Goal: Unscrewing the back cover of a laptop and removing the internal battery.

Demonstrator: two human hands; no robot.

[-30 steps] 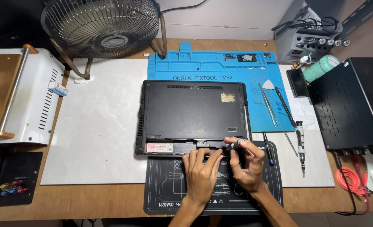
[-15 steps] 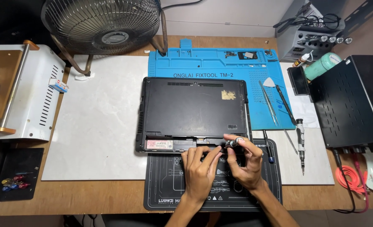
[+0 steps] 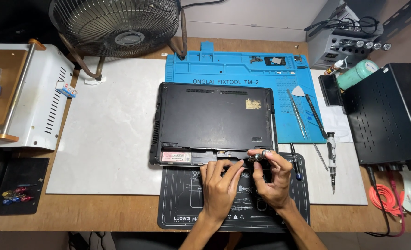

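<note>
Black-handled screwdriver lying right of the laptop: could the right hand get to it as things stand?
Probably yes. The screwdriver lies bare on the white mat with nothing between it and the right hand, though that hand already grips a small metal tool.

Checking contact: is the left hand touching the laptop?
Touching. Head view shows the left hand's fingers resting on the near edge of the upturned black laptop.

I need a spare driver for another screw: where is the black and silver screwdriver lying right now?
In the head view the black and silver screwdriver lies on the white mat right of the laptop, just below the blue mat and left of the black metal box.
</note>
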